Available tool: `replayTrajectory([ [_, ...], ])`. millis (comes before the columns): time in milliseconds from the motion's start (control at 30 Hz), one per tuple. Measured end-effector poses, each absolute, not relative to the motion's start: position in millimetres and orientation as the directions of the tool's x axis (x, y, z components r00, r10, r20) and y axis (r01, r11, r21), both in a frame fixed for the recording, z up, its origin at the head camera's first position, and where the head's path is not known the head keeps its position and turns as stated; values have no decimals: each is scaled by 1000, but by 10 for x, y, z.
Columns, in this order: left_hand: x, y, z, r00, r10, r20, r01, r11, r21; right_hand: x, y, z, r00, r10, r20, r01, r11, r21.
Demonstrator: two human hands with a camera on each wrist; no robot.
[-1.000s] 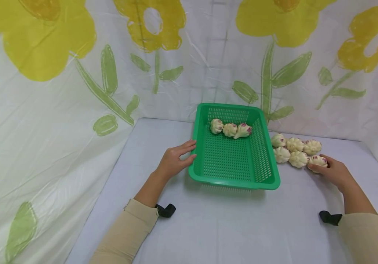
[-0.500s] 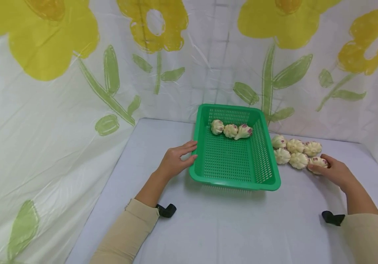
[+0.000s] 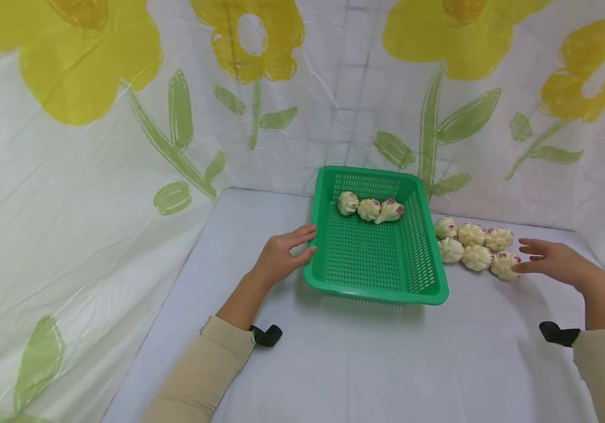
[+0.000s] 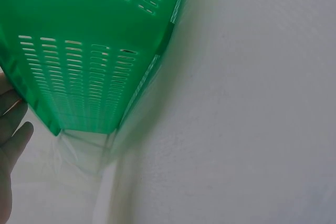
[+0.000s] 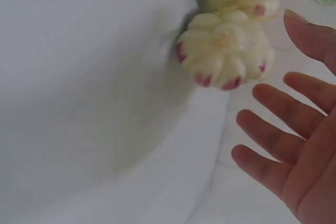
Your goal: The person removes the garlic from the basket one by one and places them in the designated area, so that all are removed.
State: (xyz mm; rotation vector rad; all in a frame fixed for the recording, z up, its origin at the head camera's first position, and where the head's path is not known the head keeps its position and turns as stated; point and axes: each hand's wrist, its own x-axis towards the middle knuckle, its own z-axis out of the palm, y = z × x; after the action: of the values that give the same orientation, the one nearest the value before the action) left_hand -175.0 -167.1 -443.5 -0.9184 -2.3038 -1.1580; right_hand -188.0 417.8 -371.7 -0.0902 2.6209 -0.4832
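Note:
My left hand (image 3: 278,255) rests its fairly straight fingers on the left rim of a green plastic basket (image 3: 376,295). In the left wrist view those fingers lie along the rim, beside the basket's slotted wall (image 4: 79,19). Inside the basket, three garlic bulbs (image 3: 369,210) sit in a row by the far wall. To its right lie several more bulbs in two short rows on the table. With fingers spread, my right hand (image 3: 564,262) is just right of the nearest end garlic bulb (image 3: 504,266). Its palm (image 5: 315,171) holds nothing in the right wrist view.
A pale cloth-covered table (image 3: 376,364) carries everything. Behind it and at the left hangs a white plastic sheet (image 3: 323,100) printed with yellow flowers. Black wrist cameras (image 3: 266,336) sit at both beige sleeves.
The right hand has let go of the end garlic bulb and moved to the right, its fingers spreading. That bulb stays in its row. The left hand remains on the basket rim.

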Motion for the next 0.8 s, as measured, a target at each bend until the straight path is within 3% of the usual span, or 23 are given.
replayTrajectory([
  [567, -1764, -1671, -4429, -690, 379, 617, 720, 444, 532, -2266, 3550, -2967, -863, -307, -401, -240, 948, -210],
  [800, -1748, -1668, -4423, -701, 379, 604, 711, 440, 548, -2441, 3144, -2757, -830, -360, -427, -289, 931, -224],
])
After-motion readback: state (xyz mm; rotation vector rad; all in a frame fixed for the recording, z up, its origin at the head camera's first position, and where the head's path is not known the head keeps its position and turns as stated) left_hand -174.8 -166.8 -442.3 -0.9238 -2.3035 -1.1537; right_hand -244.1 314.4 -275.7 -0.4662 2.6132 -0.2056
